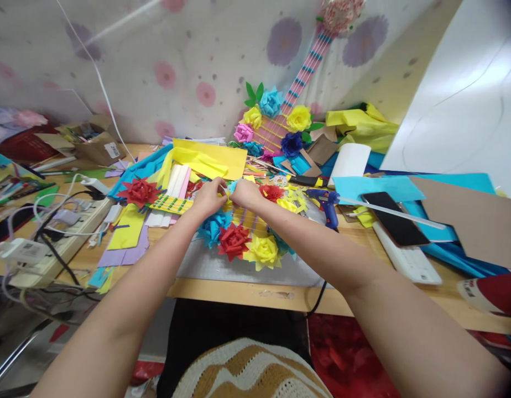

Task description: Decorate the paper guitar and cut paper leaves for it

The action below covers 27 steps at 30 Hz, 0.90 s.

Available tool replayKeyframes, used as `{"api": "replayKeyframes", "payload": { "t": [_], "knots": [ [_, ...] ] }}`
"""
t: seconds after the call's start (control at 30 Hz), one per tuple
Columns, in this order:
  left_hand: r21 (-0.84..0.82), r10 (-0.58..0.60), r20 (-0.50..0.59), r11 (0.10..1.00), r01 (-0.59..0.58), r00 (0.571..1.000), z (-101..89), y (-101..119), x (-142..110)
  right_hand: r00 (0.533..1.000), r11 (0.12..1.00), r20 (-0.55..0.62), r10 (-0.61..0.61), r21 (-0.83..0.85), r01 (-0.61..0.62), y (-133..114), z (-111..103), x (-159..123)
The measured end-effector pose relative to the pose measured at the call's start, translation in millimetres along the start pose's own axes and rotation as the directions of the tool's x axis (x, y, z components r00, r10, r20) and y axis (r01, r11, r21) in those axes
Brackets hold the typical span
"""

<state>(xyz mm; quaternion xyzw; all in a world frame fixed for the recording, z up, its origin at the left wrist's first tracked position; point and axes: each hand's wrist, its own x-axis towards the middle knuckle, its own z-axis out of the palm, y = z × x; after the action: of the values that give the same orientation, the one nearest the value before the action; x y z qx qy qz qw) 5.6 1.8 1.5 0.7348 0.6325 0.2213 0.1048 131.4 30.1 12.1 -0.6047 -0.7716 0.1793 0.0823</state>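
Observation:
A small guitar shape decorated with paper flowers lies on the table, its yellow neck (pixel 171 204) pointing left. Over its upper edge, my left hand (pixel 208 198) and my right hand (pixel 245 195) meet with fingers pinched together. A bit of light blue paper (pixel 231 190) shows at my right fingertips; whatever my left fingers pinch is too small to make out. Around the guitar's body sit a blue flower (pixel 215 228), a red flower (pixel 234 241) and a yellow flower (pixel 264 251). Another red flower (pixel 140 192) caps the neck's end. My right forearm hides part of the body.
A blue glue gun (pixel 327 205) with a long glue stick lies right of the guitar, near a black phone (pixel 395 219). A larger pink flowered guitar (pixel 297 88) leans on the wall. Power strips (pixel 68 235) with cables crowd the left. A paper cup (pixel 490 293) lies at the right edge.

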Motion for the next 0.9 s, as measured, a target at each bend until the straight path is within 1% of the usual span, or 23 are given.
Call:
{"api": "replayKeyframes", "payload": {
  "t": [0.1,0.2,0.37,0.53,0.7,0.8,0.9],
  "knots": [
    [0.006,0.031,-0.006,1.0,-0.031,1.0,0.4,-2,0,1.0,1.0,0.019,-0.012,0.018,0.011,0,2,1],
    [0.004,0.029,-0.008,1.0,-0.029,1.0,1.0,-3,1,0.999,0.997,0.048,-0.015,0.073,0.011,1,3,2],
    [0.006,0.025,0.018,1.0,-0.025,1.0,-1.8,0,-2,0.992,0.985,0.123,0.018,0.17,-0.039,3,1,2],
    [0.126,0.106,0.064,0.986,-0.113,0.992,-2.2,6,-5,0.992,0.986,0.12,0.022,0.164,-0.042,3,-1,1],
    [0.19,0.087,0.057,0.977,-0.096,0.995,1.8,9,-2,0.996,0.986,0.085,0.012,0.163,-0.026,2,-5,-3],
    [0.199,0.051,0.044,0.978,-0.059,0.998,2.5,10,0,0.991,0.978,0.132,0.006,0.207,-0.034,2,-6,-4],
    [0.133,-0.016,0.04,0.991,0.01,0.999,1.0,9,0,0.984,0.962,0.178,-0.012,0.271,-0.037,3,-5,-5]
  ]
}}
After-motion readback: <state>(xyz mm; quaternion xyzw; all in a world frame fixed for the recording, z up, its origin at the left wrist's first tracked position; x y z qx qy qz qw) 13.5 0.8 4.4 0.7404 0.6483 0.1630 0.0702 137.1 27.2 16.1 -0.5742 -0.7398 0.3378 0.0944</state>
